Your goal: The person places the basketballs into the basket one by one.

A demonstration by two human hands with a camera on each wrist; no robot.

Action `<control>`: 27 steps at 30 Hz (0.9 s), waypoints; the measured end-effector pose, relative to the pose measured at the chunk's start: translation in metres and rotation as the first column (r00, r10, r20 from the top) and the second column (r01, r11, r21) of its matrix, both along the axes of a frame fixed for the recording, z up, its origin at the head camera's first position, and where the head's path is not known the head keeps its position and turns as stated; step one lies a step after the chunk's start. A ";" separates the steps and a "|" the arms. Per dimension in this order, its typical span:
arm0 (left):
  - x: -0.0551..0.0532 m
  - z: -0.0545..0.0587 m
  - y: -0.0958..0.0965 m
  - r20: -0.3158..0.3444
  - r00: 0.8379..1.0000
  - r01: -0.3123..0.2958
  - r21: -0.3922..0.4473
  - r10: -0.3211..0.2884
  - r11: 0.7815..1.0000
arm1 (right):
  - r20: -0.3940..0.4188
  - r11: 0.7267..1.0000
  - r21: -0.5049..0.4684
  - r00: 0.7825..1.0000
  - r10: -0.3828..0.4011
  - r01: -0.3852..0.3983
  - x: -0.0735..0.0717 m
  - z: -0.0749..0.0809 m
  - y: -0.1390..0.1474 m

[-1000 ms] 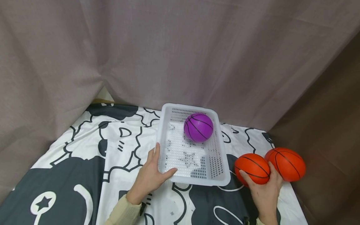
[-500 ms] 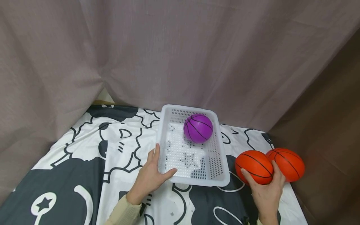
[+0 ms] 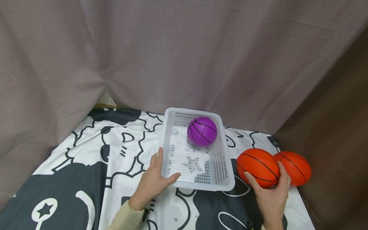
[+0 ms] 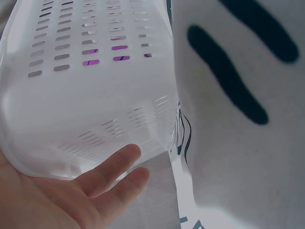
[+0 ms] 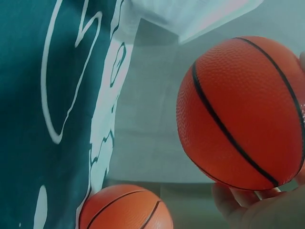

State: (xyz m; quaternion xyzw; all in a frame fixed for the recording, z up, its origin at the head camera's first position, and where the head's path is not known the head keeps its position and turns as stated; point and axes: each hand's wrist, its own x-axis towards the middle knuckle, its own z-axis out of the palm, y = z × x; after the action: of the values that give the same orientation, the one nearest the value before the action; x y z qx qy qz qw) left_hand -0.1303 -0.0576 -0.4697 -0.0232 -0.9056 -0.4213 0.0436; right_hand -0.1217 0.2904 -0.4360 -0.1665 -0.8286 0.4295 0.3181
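In the head view my right hand (image 3: 271, 195) grips an orange toy basketball (image 3: 257, 167), thumb on its near left side and fingers on its right. The right wrist view shows the same ball (image 5: 243, 114) raised above the printed cloth. Just behind it on the right is a second orange basketball (image 3: 296, 167), partly covered by my fingers and the held ball. My left hand (image 3: 155, 179) rests at the near left corner of a white perforated basket (image 3: 205, 185), its fingers straight along the outside and thumb over the front rim. A purple basketball (image 3: 202, 132) lies inside, toward the back.
A black-and-white cartoon-print cloth (image 3: 129, 153) covers the surface. Behind it hangs a grey-brown curtain (image 3: 184, 57), close to the basket's back rim. A darker brown curtain (image 3: 330, 143) bounds the right side, beside the second orange ball.
The held orange ball has come up off the cloth and shifted slightly left, in front of the second ball. The left hand, basket and purple ball look unchanged.
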 end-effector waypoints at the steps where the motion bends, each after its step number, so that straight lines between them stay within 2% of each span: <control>1: 0.000 0.000 0.000 0.000 1.000 0.000 0.000 0.000 1.000 | 0.002 1.000 -0.001 1.000 0.004 -0.004 0.000 0.001 -0.002; 6: 0.000 -0.001 0.001 0.005 1.000 -0.004 -0.003 0.004 1.000 | 0.001 0.999 0.009 0.999 0.035 -0.035 0.001 0.005 -0.011; 19: -0.001 0.000 0.000 0.001 1.000 -0.010 -0.003 0.010 1.000 | -0.085 0.991 0.079 0.990 0.115 -0.108 0.005 0.013 -0.022; 27: 0.001 -0.001 0.000 0.010 1.000 -0.001 0.006 0.001 1.000 | -0.070 0.982 0.108 0.984 0.161 -0.153 0.007 0.015 -0.033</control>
State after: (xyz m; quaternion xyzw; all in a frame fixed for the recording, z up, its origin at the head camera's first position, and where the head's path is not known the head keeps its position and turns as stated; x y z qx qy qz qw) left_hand -0.1298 -0.0572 -0.4704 -0.0203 -0.9045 -0.4241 0.0394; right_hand -0.1143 0.2577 -0.4208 -0.0671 -0.8469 0.4166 0.3235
